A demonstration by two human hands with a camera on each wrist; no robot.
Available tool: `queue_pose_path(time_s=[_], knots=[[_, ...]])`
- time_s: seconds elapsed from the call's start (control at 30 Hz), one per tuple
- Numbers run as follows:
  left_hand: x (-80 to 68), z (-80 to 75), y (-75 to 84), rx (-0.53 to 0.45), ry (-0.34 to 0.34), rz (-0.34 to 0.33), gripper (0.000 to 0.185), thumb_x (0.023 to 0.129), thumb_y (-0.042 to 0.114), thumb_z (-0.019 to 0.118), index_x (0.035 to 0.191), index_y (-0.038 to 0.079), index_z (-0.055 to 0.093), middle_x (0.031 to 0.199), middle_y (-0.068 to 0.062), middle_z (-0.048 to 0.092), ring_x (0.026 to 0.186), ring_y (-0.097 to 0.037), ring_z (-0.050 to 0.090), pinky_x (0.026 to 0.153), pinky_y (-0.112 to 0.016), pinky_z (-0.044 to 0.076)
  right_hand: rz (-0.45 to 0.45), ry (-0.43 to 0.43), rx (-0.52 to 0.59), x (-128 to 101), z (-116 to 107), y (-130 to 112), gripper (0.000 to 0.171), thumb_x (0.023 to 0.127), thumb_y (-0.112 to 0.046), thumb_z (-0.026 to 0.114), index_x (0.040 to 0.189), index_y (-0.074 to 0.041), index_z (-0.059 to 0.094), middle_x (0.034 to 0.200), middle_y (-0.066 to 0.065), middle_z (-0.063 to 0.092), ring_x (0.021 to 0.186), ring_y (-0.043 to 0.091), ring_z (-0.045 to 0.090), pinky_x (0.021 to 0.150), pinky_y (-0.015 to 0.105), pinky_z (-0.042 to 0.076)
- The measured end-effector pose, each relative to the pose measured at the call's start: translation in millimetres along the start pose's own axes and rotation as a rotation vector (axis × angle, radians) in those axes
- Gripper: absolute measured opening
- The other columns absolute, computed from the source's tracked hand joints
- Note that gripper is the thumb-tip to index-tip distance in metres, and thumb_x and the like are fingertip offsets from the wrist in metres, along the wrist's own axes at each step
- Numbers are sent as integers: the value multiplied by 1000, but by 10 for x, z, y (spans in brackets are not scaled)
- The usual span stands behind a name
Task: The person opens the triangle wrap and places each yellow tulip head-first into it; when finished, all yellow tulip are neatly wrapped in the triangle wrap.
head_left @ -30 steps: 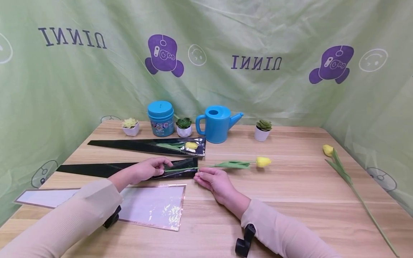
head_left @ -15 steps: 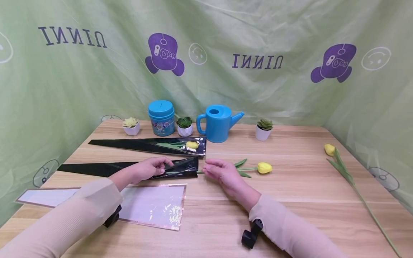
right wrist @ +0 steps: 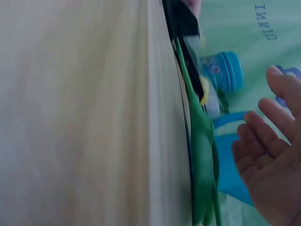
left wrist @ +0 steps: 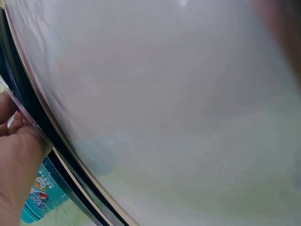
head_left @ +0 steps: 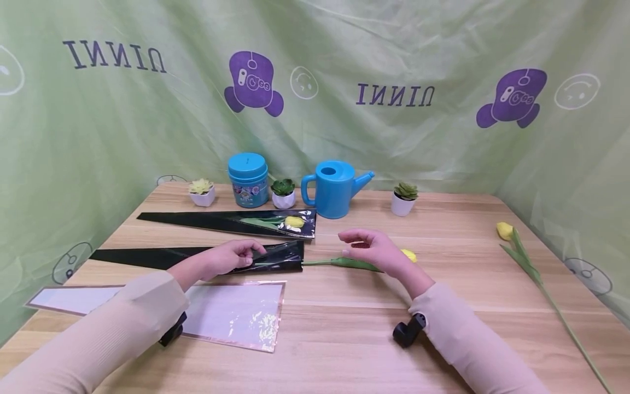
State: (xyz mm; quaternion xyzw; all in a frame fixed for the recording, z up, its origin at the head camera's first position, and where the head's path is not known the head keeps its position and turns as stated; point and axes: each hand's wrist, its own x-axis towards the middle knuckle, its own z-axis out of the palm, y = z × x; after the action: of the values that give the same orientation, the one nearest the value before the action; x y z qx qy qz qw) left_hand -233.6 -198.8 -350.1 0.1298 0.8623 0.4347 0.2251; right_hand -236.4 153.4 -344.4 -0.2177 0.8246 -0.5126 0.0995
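Fingers of the right hand hang loose and apart above the leaf, having let go and moved rightward off the stem. On the pale wooden bench, the left hand pinches the glossy black tapered plastic sleeve open; the yellow artificial tulip lies half inserted.

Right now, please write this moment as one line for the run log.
left hand: holds black sleeve mouth | right hand: open, above tulip, not touching | tulip: stem end in sleeve, rest on table
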Motion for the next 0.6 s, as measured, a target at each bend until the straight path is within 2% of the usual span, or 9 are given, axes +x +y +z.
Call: queue_pose_path(time_s=[0.1,0.2,0.33,0.47,0.6], knots=[[12,2,0,-1,0,-2,34,91,-5,45,122,6,52,88,-7,42,81,-21,42,74,-32,33,-59,-64,-147,-4,-117,45,52,81,-22,71,127,-5,55,129,11,55,122,30,48,101,44,36],[18,0,1,0,-5,-4,34,91,-5,45,122,6,52,88,-7,42,81,-21,42,74,-32,33,-107,-120,-241,-5,-195,76,54,79,-23,73,127,-6,55,128,10,56,122,31,47,102,50,33],[10,-7,4,3,-20,-20,34,92,-4,44,121,9,53,89,-7,43,86,-22,43,77,-33,33,-108,-180,-289,12,-239,112,50,78,-21,74,123,-7,57,125,10,58,121,32,48,101,53,32],[5,-20,2,16,-42,-28,34,92,-4,43,121,11,53,89,-6,43,90,-22,43,80,-34,31,-70,-233,-334,50,-247,137,49,76,-20,76,121,-12,58,121,6,59,117,27,49,101,49,32],[21,-23,9,6,-39,-30,34,91,-5,44,120,11,53,89,-6,43,91,-23,42,80,-35,31,-71,-272,-380,79,-247,149,51,75,-18,76,122,-12,56,118,4,58,111,23,50,99,46,35]])
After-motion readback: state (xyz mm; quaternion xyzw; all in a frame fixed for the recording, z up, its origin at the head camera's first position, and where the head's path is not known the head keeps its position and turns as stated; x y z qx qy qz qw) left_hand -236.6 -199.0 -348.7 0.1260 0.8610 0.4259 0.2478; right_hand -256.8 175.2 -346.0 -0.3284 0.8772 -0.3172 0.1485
